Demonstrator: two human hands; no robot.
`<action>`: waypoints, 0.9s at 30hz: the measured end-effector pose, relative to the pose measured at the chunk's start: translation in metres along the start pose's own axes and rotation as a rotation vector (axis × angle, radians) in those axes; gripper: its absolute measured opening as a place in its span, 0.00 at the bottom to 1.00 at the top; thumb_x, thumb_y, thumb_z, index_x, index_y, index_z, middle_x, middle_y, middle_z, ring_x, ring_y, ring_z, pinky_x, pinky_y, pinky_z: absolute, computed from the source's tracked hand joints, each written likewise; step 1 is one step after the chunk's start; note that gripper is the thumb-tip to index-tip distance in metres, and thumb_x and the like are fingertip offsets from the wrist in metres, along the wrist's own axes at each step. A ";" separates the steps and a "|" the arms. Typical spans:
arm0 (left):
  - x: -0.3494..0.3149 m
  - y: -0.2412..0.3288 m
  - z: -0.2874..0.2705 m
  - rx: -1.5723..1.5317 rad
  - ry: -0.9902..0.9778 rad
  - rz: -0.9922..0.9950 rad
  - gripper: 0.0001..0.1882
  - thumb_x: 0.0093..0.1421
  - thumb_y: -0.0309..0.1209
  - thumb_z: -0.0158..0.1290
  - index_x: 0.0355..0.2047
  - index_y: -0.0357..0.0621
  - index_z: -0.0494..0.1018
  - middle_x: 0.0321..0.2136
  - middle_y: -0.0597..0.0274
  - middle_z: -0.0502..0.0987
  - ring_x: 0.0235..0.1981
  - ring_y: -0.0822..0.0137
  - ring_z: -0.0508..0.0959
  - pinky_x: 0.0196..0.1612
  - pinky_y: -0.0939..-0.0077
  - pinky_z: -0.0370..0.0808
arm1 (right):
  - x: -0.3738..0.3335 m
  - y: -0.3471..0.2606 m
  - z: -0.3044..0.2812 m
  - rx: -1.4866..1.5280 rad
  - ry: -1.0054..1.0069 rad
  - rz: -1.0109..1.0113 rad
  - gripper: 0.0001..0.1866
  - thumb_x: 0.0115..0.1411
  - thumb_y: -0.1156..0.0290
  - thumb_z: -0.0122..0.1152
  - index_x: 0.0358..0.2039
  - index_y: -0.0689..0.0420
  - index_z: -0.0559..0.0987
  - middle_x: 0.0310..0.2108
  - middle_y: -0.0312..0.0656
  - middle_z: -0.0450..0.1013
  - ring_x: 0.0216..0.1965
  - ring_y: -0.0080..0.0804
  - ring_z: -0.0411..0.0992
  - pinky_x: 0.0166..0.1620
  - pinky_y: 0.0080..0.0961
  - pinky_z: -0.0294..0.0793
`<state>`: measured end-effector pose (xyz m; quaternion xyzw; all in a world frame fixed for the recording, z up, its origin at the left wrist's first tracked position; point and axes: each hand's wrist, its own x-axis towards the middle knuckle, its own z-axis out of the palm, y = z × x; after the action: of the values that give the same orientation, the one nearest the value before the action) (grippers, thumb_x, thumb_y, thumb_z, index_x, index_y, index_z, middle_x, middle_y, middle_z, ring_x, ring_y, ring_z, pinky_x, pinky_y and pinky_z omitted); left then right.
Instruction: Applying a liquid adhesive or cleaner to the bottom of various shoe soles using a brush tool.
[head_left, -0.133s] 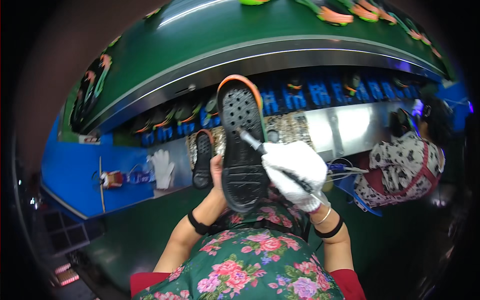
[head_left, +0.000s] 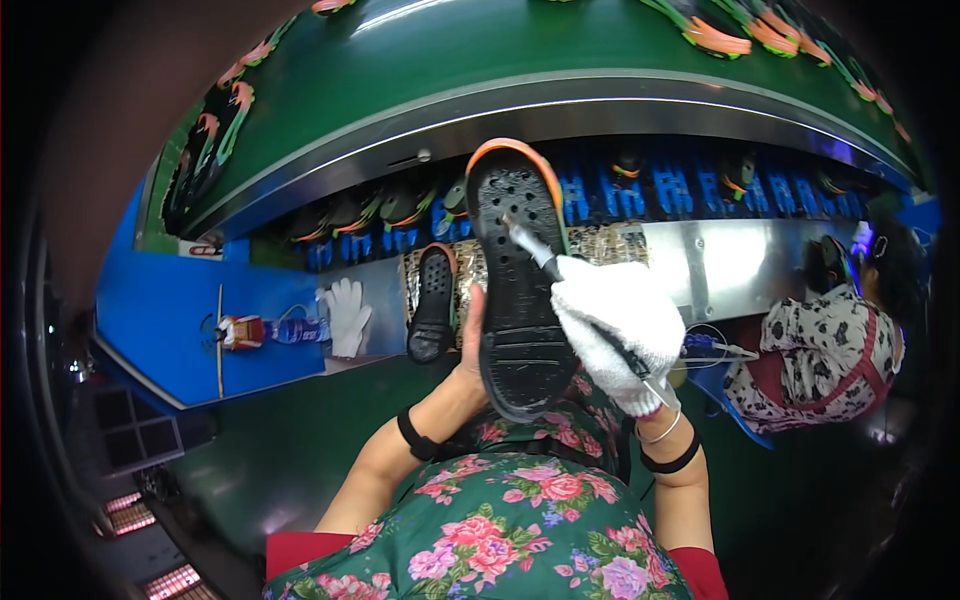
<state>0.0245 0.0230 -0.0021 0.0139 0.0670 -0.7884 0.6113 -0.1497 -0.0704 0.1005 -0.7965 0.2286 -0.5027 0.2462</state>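
A black shoe sole (head_left: 524,345) with an orange and green edge stands upright before me, its face toward me. Round holes dot its upper part, and wet-looking glossy patches show on it. My bare left hand (head_left: 472,355) grips it from behind by its left side; the thumb shows and the other fingers are hidden. In a white knit glove, my right hand (head_left: 620,330) is closed around a slim brush (head_left: 540,252). The brush's tip touches the holed part of the sole. A second, similar sole (head_left: 432,305) rests on the bench to the left.
A green conveyor belt (head_left: 450,60) carries several orange and green shoes. Below it, shoes stand along a row of blue supports (head_left: 625,192). A white glove (head_left: 348,318) and a plastic bottle (head_left: 297,330) lie on the left. A co-worker (head_left: 825,350) sits at right.
The brush tip has moved up the sole toward its orange-rimmed end. The whole view has shifted a little, so the surroundings appear farther right. Both hands keep their hold.
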 end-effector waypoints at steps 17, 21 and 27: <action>0.002 0.015 -0.035 0.211 -0.046 0.003 0.41 0.77 0.63 0.41 0.76 0.46 0.62 0.69 0.50 0.74 0.65 0.53 0.79 0.71 0.49 0.75 | 0.008 -0.008 0.016 -0.100 -0.070 0.026 0.14 0.53 0.85 0.77 0.42 0.60 0.91 0.43 0.48 0.88 0.43 0.40 0.84 0.47 0.32 0.81; 0.007 0.021 -0.032 0.204 -0.075 0.015 0.42 0.77 0.65 0.39 0.77 0.46 0.60 0.70 0.50 0.73 0.67 0.53 0.77 0.73 0.47 0.72 | 0.007 -0.002 0.025 0.204 -0.023 0.100 0.12 0.53 0.84 0.79 0.38 0.58 0.90 0.40 0.47 0.87 0.39 0.37 0.84 0.45 0.32 0.83; 0.021 0.025 -0.025 0.219 -0.059 0.078 0.47 0.74 0.71 0.37 0.78 0.47 0.59 0.71 0.50 0.71 0.69 0.52 0.75 0.73 0.49 0.72 | 0.008 0.001 0.026 -0.079 -0.027 -0.057 0.19 0.54 0.80 0.76 0.48 0.55 0.90 0.47 0.47 0.87 0.44 0.41 0.85 0.47 0.34 0.83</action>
<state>0.0424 0.0001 -0.0311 0.0600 -0.0380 -0.7667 0.6381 -0.1230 -0.0716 0.0958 -0.8185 0.2221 -0.4894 0.2031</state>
